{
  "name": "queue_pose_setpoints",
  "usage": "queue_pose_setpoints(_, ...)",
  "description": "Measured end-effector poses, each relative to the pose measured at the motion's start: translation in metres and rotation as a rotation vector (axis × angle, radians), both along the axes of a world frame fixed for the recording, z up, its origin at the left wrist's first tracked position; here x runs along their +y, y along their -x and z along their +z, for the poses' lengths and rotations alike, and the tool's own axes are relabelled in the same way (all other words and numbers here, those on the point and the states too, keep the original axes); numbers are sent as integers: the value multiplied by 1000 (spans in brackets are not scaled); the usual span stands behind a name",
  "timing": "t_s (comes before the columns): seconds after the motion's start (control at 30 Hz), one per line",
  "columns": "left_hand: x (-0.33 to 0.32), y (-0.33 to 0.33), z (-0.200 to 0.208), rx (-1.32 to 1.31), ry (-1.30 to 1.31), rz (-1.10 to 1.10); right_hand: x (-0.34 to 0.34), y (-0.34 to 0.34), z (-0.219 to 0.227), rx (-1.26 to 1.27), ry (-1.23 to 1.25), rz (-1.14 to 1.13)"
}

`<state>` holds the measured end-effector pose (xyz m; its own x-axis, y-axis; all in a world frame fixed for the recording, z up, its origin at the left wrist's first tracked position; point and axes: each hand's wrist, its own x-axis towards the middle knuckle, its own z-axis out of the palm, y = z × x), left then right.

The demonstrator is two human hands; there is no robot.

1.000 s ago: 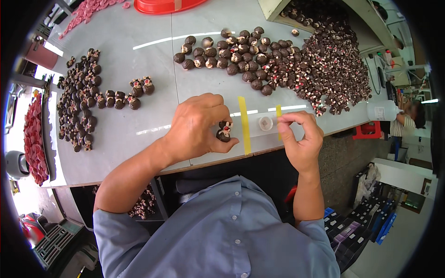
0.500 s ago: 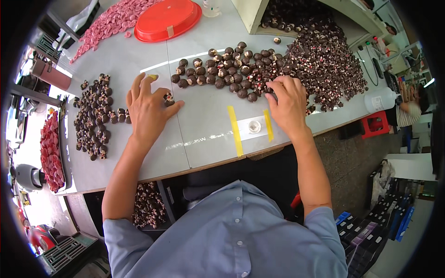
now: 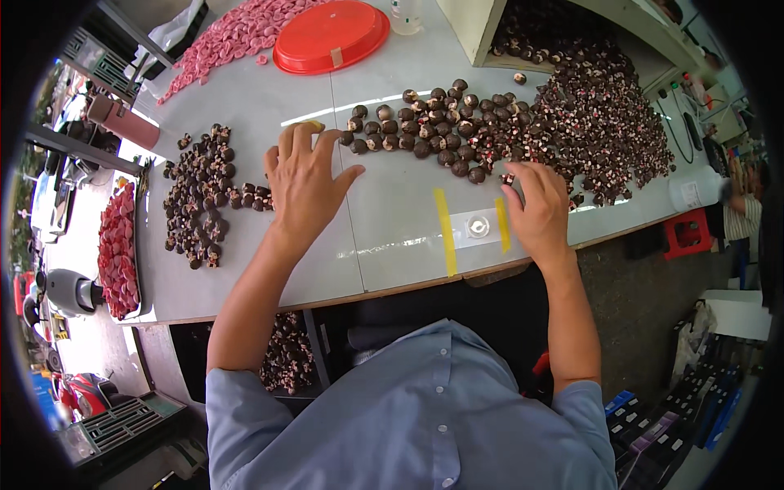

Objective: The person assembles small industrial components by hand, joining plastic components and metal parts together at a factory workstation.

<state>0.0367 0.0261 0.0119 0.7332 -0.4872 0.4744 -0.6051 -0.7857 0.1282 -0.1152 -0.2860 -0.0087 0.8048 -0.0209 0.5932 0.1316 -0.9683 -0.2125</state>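
Note:
My left hand (image 3: pixel 304 181) hovers over the grey table with its fingers apart, and I see nothing between them. A yellow cover (image 3: pixel 312 124) sits on one of its fingertips. Close to its outer side is a loose group of small dark brown pieces with pale patches (image 3: pixel 196 196). My right hand (image 3: pixel 539 208) pinches a small dark piece with pale and red bits (image 3: pixel 508 179) between thumb and fingertips. Just beyond it lie round dark brown balls with pale patches (image 3: pixel 421 149). These run into a big heap of small dark, pink and white pieces (image 3: pixel 612 131).
A small clear round dish (image 3: pixel 478 226) stands on white paper between yellow tape strips (image 3: pixel 446 233). Further back are a red round lid (image 3: pixel 331 37) and pink pieces (image 3: pixel 237 41). A white bottle (image 3: pixel 694 193) stands at the right, and a tray of red pieces (image 3: pixel 118 253) at the left.
The whole view has shifted. The dark piece at my left hand's fingers no longer shows there, and its fingers are spread. My right hand has drawn back from the balls with a small dark piece.

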Motion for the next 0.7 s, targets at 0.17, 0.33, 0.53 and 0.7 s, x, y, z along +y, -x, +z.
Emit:
queue_pose_setpoints(0.17, -24, -13, 0, 38, -18, -26, -1, 21, -11, 89, -289, -4)
queue_pose_setpoints(0.33, -24, -15, -2, 80, -71, -33, 0, 33, -7, 53, -344, 43)
queue_pose_setpoints(0.53, -20, 19, 15, 289, 192, -298, 9, 44, -3, 109, -632, 21)
queue_pose_setpoints(0.7, -32, 24, 13, 1098, 394, -549, 9, 47, -1, 155, -639, 101)
